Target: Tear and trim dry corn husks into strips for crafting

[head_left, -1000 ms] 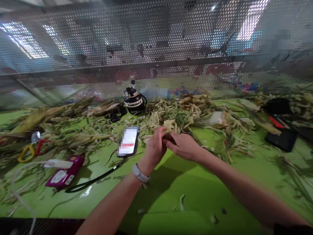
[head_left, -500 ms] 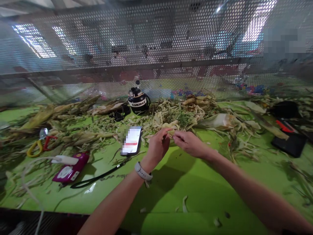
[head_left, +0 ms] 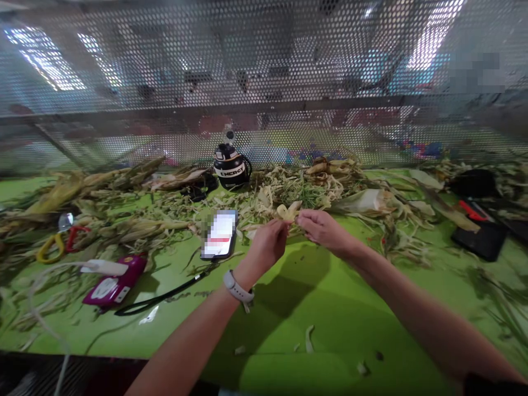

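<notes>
The left hand [head_left: 268,246] and the right hand [head_left: 323,230] meet fingertip to fingertip, each pinched shut on one pale husk scrap [head_left: 288,211] that sticks up just beyond and between them.

Far beyond the hands, a perforated metal screen [head_left: 289,82] spans the whole width. Through its holes only blurred bright windows and dim shapes of a large room show. Under both hands and running out to either side lies one bright green table [head_left: 330,324]. A few small scraps are scattered on its bare part nearer the person than the hands.

One long heap of corn husks [head_left: 136,220] stretches beyond the hands, from far left to far right, along the foot of the screen.

- One black jug [head_left: 230,168] lettered ENERGY stands beyond the left hand, against the screen.
- One black case [head_left: 478,240] lies well out to the right of the right hand.
- One magenta device [head_left: 116,282] lies well to the left of the left hand, with a white cable [head_left: 101,267] resting on it.
- One phone [head_left: 219,235], screen lit, lies just left of the left hand.
- One pair of scissors [head_left: 55,243], with yellow and red loops, lies at the far left.
- One white wristband [head_left: 237,287] circles the left wrist.
</notes>
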The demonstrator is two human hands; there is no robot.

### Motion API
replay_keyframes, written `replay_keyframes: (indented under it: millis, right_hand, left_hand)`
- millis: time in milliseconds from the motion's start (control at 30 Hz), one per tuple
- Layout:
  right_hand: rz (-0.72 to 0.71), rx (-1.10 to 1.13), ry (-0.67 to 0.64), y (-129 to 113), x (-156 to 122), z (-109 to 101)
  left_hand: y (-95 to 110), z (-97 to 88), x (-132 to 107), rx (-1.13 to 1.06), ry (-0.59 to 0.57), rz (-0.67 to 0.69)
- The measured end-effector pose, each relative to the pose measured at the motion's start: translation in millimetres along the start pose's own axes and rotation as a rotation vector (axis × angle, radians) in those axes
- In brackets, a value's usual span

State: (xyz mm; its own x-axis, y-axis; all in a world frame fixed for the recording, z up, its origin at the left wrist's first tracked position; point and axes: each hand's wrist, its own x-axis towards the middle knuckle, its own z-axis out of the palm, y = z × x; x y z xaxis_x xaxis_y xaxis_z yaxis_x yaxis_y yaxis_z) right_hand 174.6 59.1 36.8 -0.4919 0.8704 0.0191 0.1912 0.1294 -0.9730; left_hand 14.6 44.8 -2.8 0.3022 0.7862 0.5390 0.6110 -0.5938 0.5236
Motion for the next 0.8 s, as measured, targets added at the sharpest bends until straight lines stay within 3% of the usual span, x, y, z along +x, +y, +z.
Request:
replay_keyframes:
  millis: [233, 367, 667, 800]
  right_hand:
    - [0.083, 0.079, 0.041, -5.9, 3.8, -14.0]
    - [0.091, 0.156, 0.075, -2.3, 6.4, -20.8]
    - [0.116, 0.154, 0.021, -10.6, 2.2, -16.9]
    - [0.137, 0.190, 0.026, -11.1, 0.7, -20.3]
  left_hand:
    - [10.5, -5.5, -0.1, -0.064, -0.028, 0.021]
    - [17.2, -9.5, 0.2, -0.172, 0.026, 0.061]
    - [10.6, -9.8, 4.0, -0.432, -0.089, -0.076]
    - [9.3, -12.3, 4.8, -0.404, -0.001, -0.075]
